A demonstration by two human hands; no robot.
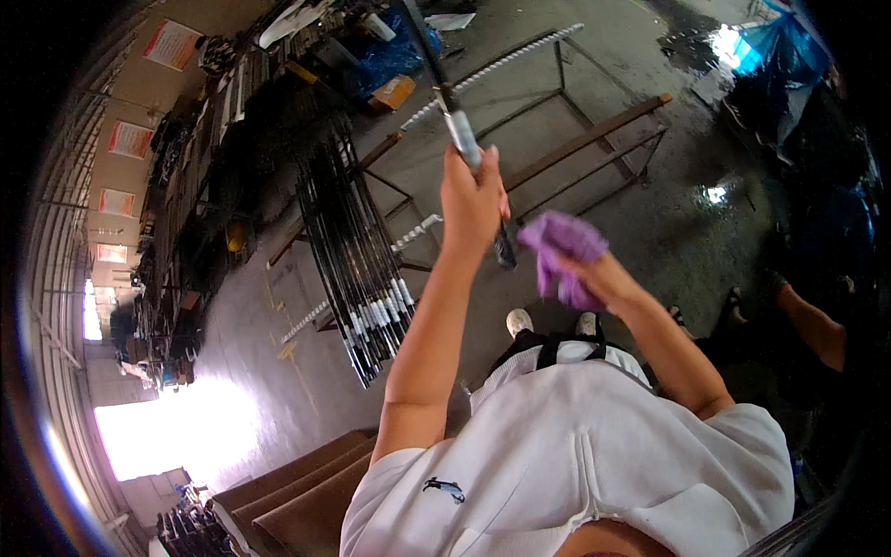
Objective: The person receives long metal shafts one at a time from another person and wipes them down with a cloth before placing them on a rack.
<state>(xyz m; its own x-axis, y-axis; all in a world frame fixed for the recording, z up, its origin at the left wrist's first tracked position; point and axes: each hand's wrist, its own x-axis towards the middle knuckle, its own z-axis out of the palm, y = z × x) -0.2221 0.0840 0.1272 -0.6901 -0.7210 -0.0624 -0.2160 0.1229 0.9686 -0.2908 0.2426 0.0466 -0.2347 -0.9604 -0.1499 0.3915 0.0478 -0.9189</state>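
Observation:
A long black rod [425, 46] with a pale sleeve [462, 137] runs up and away from me. My left hand [471, 200] is closed round it near its lower end, and a short dark tip pokes out below the fist. A crumpled purple cloth [568, 237] is bunched in my right hand [594, 272], a little to the right of that tip and apart from it. The cloth hides most of the right fingers.
Many similar black rods [348, 251] with white bands lie side by side on a rack to the left. Metal trestles [594, 139] stand ahead. Brown padded boards [297, 487] are at lower left. Another person's arm [810, 320] shows at right, near blue plastic sheeting [789, 56].

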